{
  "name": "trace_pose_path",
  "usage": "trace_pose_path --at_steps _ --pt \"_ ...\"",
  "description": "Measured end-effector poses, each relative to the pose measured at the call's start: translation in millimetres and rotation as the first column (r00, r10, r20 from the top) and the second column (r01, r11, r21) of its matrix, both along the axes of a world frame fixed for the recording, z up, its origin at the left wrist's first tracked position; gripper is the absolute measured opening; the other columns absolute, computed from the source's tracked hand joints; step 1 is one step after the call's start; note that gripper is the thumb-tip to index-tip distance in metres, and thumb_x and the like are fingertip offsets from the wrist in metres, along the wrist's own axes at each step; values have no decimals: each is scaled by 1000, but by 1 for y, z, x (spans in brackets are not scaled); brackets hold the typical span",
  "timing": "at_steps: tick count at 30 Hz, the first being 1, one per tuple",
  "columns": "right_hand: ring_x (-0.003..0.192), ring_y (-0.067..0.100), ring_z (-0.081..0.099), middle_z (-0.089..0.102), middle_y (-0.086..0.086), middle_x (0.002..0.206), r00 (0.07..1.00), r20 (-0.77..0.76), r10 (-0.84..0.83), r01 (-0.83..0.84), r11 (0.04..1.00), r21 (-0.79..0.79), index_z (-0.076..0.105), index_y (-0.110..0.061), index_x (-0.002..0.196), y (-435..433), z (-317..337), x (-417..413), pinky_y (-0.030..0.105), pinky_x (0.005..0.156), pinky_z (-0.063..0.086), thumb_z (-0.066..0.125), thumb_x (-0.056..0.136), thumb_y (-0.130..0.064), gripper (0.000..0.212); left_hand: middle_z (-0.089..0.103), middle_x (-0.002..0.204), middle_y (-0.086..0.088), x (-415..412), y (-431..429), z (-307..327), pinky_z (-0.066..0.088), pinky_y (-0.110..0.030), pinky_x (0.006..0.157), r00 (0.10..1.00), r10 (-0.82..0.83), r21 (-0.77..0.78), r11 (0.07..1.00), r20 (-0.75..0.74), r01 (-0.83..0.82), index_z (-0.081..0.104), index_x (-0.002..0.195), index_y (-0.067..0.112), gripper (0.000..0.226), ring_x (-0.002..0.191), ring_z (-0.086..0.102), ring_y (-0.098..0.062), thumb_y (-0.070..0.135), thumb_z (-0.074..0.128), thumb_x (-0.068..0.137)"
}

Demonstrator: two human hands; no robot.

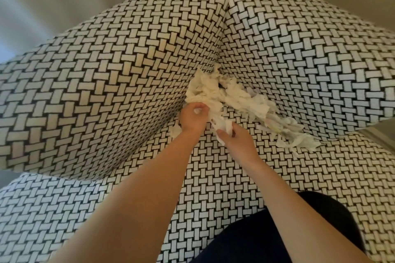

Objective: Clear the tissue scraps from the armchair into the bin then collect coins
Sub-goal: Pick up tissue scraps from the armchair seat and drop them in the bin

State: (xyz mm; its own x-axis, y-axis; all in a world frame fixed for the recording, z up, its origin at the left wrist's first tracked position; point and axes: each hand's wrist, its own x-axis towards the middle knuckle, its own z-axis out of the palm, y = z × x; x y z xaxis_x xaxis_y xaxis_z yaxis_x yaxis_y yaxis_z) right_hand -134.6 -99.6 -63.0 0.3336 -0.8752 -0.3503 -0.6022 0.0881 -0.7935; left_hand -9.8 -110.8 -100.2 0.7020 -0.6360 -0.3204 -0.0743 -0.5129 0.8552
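Fingers of the left hand are curled round a wad of tissue; the right hand pinches a strip beside it. Armchair: black-and-white basket-weave upholstery. Dark-clothed leg: against the seat front. Tissue scraps: heaped in the rear seat corner, trailing along the crease under the arm on the person's right. Stray scrap: on the seat, just beside the left wrist.

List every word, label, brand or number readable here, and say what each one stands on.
None: no text can be read anywhere in this picture.
The armchair shows only a black-and-white woven pattern, with no label in view.
The tissue scraps, gripped by the left hand and right hand, are plain and unprinted.
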Motion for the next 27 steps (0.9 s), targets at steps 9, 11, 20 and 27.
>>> trace_pose_path --at_steps 9,11,20,27 --pt "90 20 61 66 7 100 991 87 -107 103 994 41 59 -20 99 -8 4 -19 29 76 46 56 92 -22 8 64 88 6 -14 29 6 39 -11 84 986 -164 -181 971 -27 156 66 83 13 5 88 56 -3 8 66 83" --pt "91 17 60 66 5 101 987 117 -110 106 994 40 58 -22 100 -6 5 -20 25 76 45 57 92 -22 8 64 87 9 -14 39 7 38 -3 81 976 -216 -222 952 -4 210 67 84 13 6 86 56 -1 7 66 83" --pt "96 19 61 65 4 105 984 121 -131 122 990 74 59 -18 102 4 3 -23 36 86 50 56 92 -23 12 58 115 14 -6 81 10 33 0 86 936 -280 -193 927 214 321 60 116 21 25 109 50 1 17 56 92" --pt "104 32 57 62 17 110 962 167 -214 202 976 85 57 -3 108 17 9 -20 50 91 46 52 93 -17 21 46 133 -4 12 95 -2 31 -40 107 953 -102 46 995 284 93 42 131 16 62 128 34 -23 28 72 78"
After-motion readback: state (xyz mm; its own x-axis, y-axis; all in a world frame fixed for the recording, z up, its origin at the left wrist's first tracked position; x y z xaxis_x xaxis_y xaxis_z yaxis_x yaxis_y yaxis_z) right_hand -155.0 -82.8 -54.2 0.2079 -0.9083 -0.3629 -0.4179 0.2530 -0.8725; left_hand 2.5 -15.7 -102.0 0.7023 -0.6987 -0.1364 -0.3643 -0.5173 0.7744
